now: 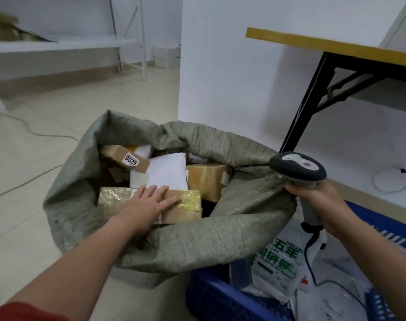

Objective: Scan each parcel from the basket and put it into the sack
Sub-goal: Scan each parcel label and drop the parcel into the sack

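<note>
While my left hand (146,202) lies flat, fingers straight, on glossy taped cardboard parcel (188,205) inside woven grey-green sack (197,242), right hand (313,195) grips grey scanner (299,167); neighbouring box (118,154) label reads 6206; blue plastic basket (209,297) at right.

sack (197,242) left of basket (211,295) | parcels (206,179) in sack | table (336,46) behind

White sticker (132,160) on a small cardboard box (118,152) in the sack (197,242), bold black digits roughly 9076, not all clear, white plastic bag (276,262) in the blue basket (211,295), large green characters 五年 above 销量, finer print unreadable.
</note>
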